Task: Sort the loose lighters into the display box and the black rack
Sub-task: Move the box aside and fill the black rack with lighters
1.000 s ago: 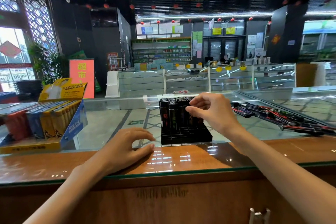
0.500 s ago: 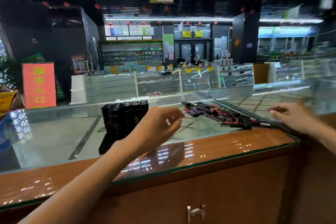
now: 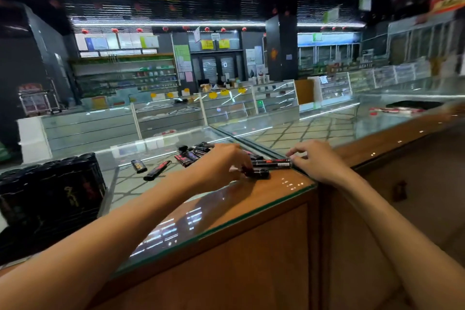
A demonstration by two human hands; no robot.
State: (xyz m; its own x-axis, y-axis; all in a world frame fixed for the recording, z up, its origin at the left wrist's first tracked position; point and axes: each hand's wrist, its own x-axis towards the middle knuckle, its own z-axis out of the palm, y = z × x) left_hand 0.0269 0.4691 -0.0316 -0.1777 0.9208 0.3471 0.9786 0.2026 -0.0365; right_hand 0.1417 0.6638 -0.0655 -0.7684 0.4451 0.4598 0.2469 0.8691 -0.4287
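Note:
The black rack (image 3: 50,196) stands at the left on the glass counter, packed with upright black lighters. A pile of loose black-and-red lighters (image 3: 193,155) lies near the counter's corner, and two single lighters (image 3: 157,170) lie apart to its left. My left hand (image 3: 221,163) is down on the near end of the pile, fingers curled around a short black lighter (image 3: 260,173) that sticks out to the right. My right hand (image 3: 314,161) pinches the right end of a long black lighter (image 3: 271,163) lying on the corner. The display box is out of view.
The glass counter top (image 3: 176,229) has a wooden front and ends in a corner (image 3: 312,185) right by my hands; a second counter runs off to the right. More red and black items (image 3: 395,109) lie far along it. Shop cabinets stand behind.
My view has swung right, so the rack now sits at the far left. My left hand moved from near the rack to the loose pile, and my right hand came back to the corner lighter.

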